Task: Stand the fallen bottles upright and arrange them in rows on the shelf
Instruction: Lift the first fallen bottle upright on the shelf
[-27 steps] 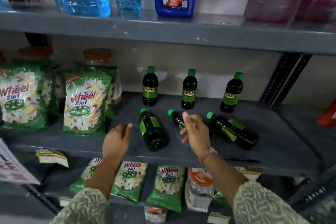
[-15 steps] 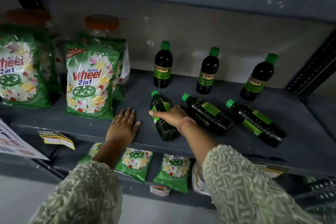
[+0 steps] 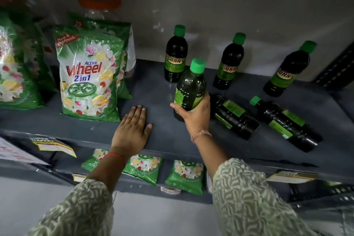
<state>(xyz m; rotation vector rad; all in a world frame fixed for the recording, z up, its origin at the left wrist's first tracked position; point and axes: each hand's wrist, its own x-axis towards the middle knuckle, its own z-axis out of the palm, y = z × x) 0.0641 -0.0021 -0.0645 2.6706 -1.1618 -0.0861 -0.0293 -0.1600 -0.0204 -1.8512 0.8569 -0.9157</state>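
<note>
Right now my right hand (image 3: 193,115) is wrapped around the lower body of a dark green bottle (image 3: 189,90), fingers and thumb clamped on it just under its label. I have that bottle nearly upright, green cap on top, tilted slightly; I cannot tell whether its base touches the shelf (image 3: 159,92) because my hand hides it. My left hand (image 3: 132,130) lies flat, palm down, fingers together, on the bare shelf near the front edge, gripping nothing.

Just to the right of the held bottle, a second bottle (image 3: 233,117) lies on its side, its neck hidden behind my hand. Further right a third bottle (image 3: 285,122) also lies fallen, its green cap pointing toward the back left.

Behind these, three "SUNNY" bottles stand upright along the back wall: the left one (image 3: 176,55) just behind the held bottle, the middle one (image 3: 229,63), and the right one (image 3: 287,71), set apart from each other.

Left of my left hand stands a green "Active Wheel 2in1" detergent bag (image 3: 88,76), with a clear jar with an orange lid (image 3: 98,4) behind it. Smaller green packets (image 3: 183,176) lie on the shelf below.
</note>
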